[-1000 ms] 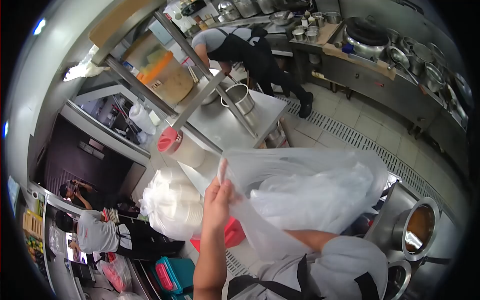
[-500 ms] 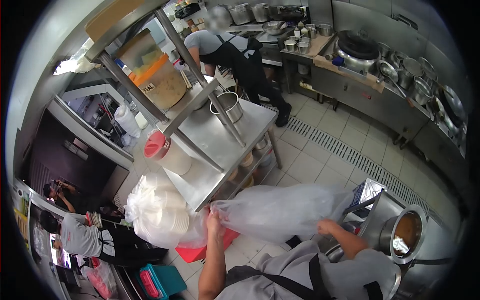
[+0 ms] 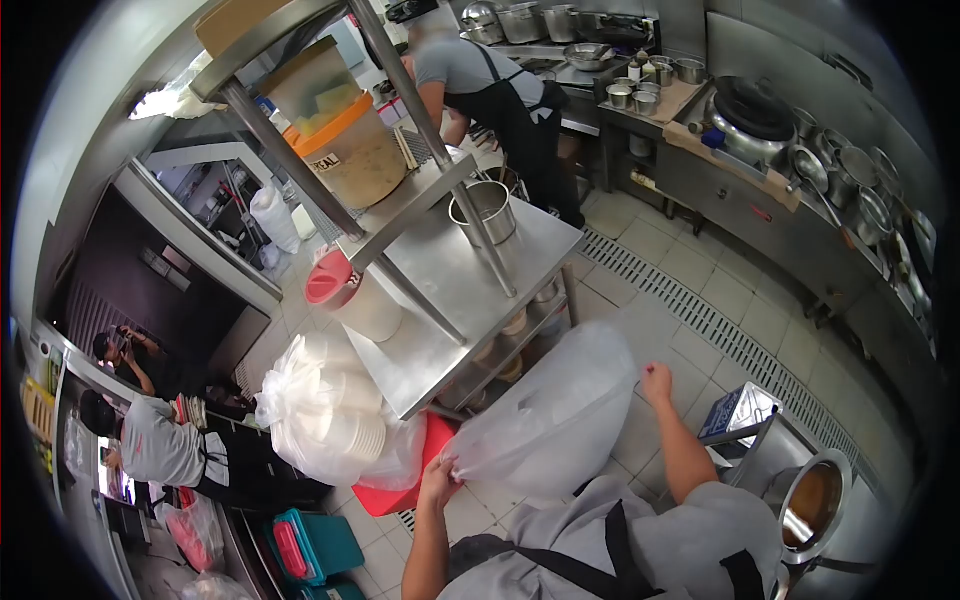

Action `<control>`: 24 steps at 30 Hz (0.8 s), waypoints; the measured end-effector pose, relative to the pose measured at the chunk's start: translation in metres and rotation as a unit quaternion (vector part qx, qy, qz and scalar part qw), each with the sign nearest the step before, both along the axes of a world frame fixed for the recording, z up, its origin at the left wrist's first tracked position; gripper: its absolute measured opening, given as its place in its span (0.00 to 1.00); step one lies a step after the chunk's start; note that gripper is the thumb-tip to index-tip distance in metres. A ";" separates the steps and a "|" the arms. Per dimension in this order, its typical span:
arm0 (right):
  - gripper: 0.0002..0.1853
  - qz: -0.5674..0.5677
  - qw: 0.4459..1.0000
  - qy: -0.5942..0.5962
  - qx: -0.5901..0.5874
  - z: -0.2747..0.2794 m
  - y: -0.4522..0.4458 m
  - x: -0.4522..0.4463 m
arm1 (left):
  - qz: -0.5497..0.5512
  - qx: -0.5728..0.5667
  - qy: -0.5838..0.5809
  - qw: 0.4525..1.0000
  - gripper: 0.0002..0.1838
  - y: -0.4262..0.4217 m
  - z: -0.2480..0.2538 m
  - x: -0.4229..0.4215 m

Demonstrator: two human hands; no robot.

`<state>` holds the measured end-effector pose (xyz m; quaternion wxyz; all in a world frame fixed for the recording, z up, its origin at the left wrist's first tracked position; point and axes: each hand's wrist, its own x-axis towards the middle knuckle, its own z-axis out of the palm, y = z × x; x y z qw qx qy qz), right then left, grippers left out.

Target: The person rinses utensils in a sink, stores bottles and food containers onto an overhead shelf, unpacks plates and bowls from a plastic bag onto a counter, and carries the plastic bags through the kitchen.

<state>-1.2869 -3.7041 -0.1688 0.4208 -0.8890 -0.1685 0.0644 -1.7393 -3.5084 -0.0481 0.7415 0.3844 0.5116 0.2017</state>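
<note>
A large translucent plastic bag (image 3: pixel 560 410), puffed out with air, stretches between my hands in front of the steel table. My left hand (image 3: pixel 437 482) is closed around its gathered end, low beside a red container (image 3: pixel 425 455). On the opposite side, my right hand (image 3: pixel 656 384) is raised, fingers closed at the bag's edge; the exact grip is too small to see clearly. Left of my left hand stands a tied clear bag (image 3: pixel 330 410) full of stacked white tubs, partly above the red container.
The steel table (image 3: pixel 420 385) holds a steel pot (image 3: pixel 484 212) and a red-lidded bucket (image 3: pixel 370 312). At right is a pot of brown liquid (image 3: pixel 815 500). One person (image 3: pixel 490 95) bends near the stoves; another (image 3: pixel 160 460) stands at left. Teal bins (image 3: pixel 315 545) are on the floor.
My right hand has risen away from my body, and the bag has swung upward and ballooned. My left hand has dropped slightly, still gripping its end. The person near the stoves has straightened somewhat.
</note>
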 end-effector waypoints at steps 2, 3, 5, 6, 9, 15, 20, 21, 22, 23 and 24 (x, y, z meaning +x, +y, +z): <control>0.06 0.015 1.000 0.000 0.023 0.017 0.030 0.012 | 0.004 0.038 0.034 0.999 0.11 -0.003 -0.004 -0.008; 0.05 0.027 0.999 0.001 0.046 0.025 0.043 0.015 | 0.006 0.039 0.032 0.999 0.11 -0.003 -0.006 -0.013; 0.04 0.044 0.997 -0.001 0.063 0.036 0.066 0.018 | -0.013 0.033 0.018 0.999 0.11 -0.007 -0.012 -0.022; 0.04 0.059 0.995 -0.001 0.080 0.042 0.074 0.018 | -0.012 0.034 0.016 0.999 0.11 -0.010 -0.016 -0.026; 0.03 0.073 0.996 0.029 0.048 0.030 0.094 0.021 | -0.006 -0.004 0.032 0.999 0.10 -0.025 -0.024 -0.037; 0.01 0.037 0.999 -0.010 0.012 0.035 0.113 0.003 | -0.093 -0.049 0.049 0.993 0.08 -0.051 -0.015 -0.034; 0.03 0.022 0.999 -0.020 0.029 0.003 0.132 -0.006 | -0.150 -0.034 -0.008 0.988 0.05 -0.047 -0.009 -0.041; 0.04 0.049 0.998 0.038 0.019 -0.002 0.134 -0.008 | -0.124 -0.038 -0.035 0.991 0.08 -0.042 -0.017 -0.045; 0.04 0.051 0.998 0.036 0.018 -0.001 0.133 -0.012 | -0.096 -0.042 -0.061 0.993 0.13 -0.042 -0.013 -0.043; 0.05 0.099 0.990 0.102 0.018 -0.001 0.130 -0.019 | -0.093 -0.043 -0.064 0.993 0.13 -0.043 -0.009 -0.040; 0.05 0.150 0.974 0.167 0.018 -0.001 0.128 -0.026 | -0.080 -0.003 0.004 0.997 0.19 -0.044 -0.006 -0.037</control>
